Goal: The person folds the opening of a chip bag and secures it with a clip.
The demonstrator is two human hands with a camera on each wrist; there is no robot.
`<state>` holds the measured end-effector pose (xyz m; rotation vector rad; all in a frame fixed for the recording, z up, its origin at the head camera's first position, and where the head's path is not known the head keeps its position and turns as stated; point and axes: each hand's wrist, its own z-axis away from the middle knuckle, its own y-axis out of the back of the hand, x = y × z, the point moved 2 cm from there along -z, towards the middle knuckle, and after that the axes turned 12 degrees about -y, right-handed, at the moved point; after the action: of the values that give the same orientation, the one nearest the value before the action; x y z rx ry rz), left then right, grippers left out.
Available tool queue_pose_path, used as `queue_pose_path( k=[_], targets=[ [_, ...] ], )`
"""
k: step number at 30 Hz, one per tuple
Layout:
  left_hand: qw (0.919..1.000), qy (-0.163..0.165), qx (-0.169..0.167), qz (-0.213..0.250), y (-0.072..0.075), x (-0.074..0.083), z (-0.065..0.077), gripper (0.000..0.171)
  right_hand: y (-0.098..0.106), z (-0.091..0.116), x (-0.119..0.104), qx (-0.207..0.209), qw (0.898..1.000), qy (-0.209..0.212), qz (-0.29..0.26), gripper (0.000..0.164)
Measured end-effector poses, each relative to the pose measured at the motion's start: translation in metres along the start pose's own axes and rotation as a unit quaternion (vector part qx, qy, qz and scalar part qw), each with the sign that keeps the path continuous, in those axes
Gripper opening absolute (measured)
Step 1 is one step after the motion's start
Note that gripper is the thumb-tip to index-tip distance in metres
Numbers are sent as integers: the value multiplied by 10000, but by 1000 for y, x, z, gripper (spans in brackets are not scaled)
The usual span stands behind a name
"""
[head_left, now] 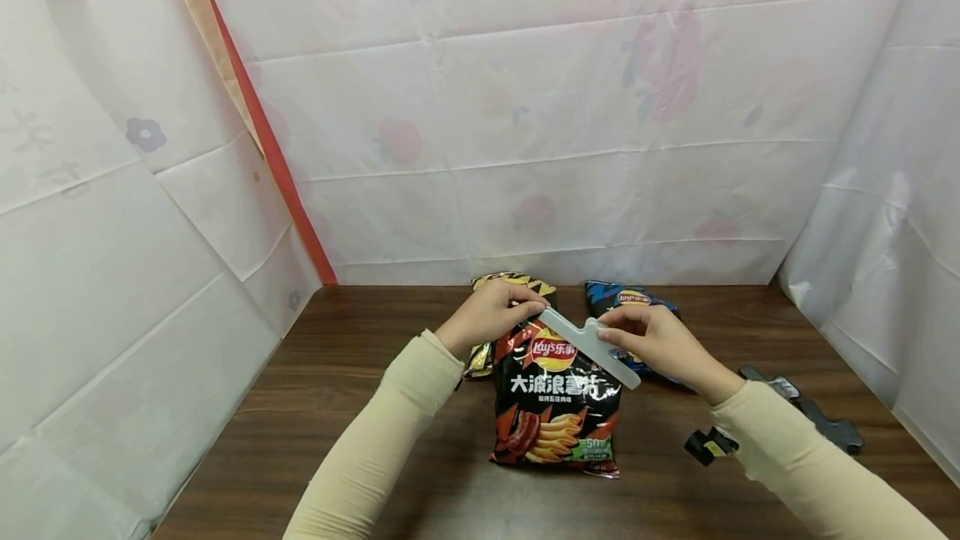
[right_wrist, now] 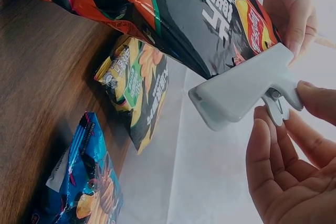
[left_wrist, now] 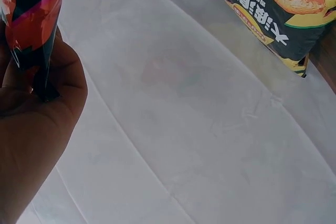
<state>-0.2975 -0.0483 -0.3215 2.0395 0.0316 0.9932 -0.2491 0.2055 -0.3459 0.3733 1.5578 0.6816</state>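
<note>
A black and red Lay's chip bag (head_left: pixel 536 427) stands upright in the head view. My left hand (head_left: pixel 487 317) pinches its top left corner; the left wrist view shows the corner of the bag (left_wrist: pixel 34 30) between thumb and fingers. A long pale sealing clip (right_wrist: pixel 241 87) lies slantwise across the top of the bag, its right end jutting past the bag's edge. Thumb and fingertips of my right hand (head_left: pixel 663 348) pinch the clip's handles, seen close up in the right wrist view. How far the clip's bars grip the bag cannot be told.
Behind the black bag lies a yellow chip bag (head_left: pixel 480 361), partly hidden. A blue chip bag (head_left: pixel 600 297) lies behind my right hand. Black gadgets (head_left: pixel 828 426) sit near my right forearm on the brown wooden table (head_left: pixel 300 407). White sheets (head_left: pixel 525 107) enclose the table.
</note>
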Motion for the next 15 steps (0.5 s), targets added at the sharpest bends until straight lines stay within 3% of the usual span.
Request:
queue_pose_path(
  k=[9, 15],
  targets=[
    [9999, -41, 150, 6, 2, -4, 4, 21, -2, 2, -1, 48, 10000, -33, -68, 32],
    [9981, 47, 603, -112, 5, -12, 13, 24, -4, 3, 0, 43, 9996, -72, -259, 33]
  ],
)
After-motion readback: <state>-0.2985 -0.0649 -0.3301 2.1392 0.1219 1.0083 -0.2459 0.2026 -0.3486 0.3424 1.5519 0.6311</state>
